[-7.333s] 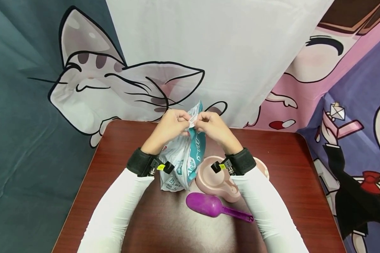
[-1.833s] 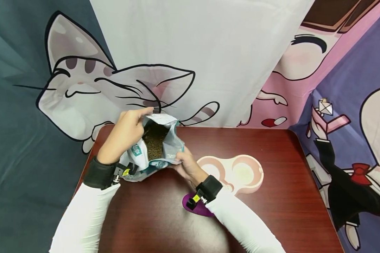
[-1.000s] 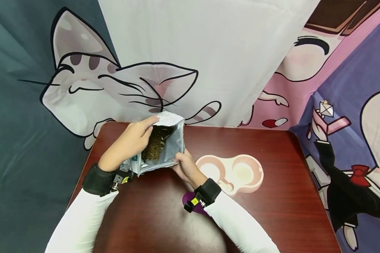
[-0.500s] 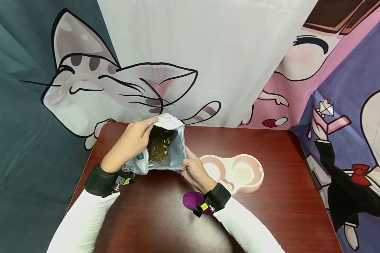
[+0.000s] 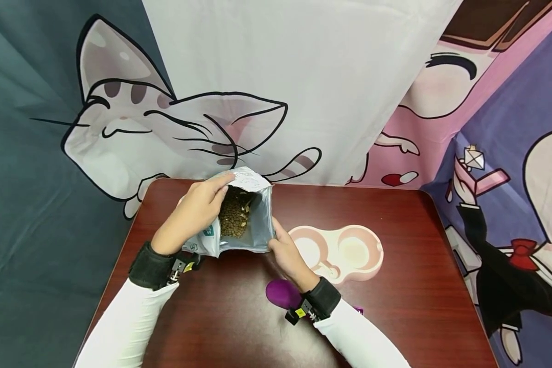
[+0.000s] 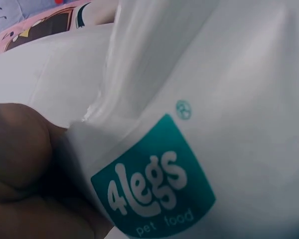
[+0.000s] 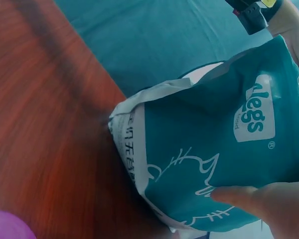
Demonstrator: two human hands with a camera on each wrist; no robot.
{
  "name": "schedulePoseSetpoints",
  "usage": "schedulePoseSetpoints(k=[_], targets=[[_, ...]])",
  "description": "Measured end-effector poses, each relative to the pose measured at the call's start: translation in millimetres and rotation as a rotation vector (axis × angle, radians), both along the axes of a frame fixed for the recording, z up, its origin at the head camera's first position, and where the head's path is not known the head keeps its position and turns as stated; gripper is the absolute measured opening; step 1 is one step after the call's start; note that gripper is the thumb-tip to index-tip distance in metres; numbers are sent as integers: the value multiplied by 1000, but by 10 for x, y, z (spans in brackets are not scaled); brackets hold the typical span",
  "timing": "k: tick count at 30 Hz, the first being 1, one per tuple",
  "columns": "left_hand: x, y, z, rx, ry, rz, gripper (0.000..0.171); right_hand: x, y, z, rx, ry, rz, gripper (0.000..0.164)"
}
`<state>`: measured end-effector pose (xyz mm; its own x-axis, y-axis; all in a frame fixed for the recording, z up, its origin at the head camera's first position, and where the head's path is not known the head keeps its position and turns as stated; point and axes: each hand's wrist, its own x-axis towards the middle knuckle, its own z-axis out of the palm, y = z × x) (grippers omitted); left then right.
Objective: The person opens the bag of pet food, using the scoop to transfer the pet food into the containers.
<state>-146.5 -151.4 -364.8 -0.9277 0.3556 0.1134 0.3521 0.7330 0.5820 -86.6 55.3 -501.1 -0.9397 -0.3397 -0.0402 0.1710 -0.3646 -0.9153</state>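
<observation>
An open white and teal pet food bag (image 5: 259,217) leans over the back left of the table, its mouth facing me. Brown kibble (image 5: 233,214) with some paler bits shows inside against the silvery lining. My left hand (image 5: 197,212) grips the bag's left rim near the top. At the right rim, my right hand (image 5: 290,253) holds the bag between thumb and fingers. The right wrist view shows a finger (image 7: 239,196) lying along the bag's teal face (image 7: 214,144). Close up in the left wrist view is the bag's white side with a teal logo (image 6: 154,184).
A pale pink double pet bowl (image 5: 331,237) stands right of the bag. A purple scoop (image 5: 281,294) lies in front, its handle mostly hidden under my right forearm. Printed cloth (image 5: 303,102) hangs behind the brown table (image 5: 395,266).
Both hands first pinched the closed bag's top; the bag then came open and turned its mouth toward me. Lately it shifted slightly right, and my right hand slid a little down and right.
</observation>
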Motion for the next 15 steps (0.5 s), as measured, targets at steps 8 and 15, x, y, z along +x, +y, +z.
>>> schedulePoseSetpoints(k=[8,15], targets=[[-1,-20,-3,-2,-30,-23,43,31,167,32,45,99,60,74],[-14,-77,-13,36,-50,-44,42,122,654,5,350,330,9,66]])
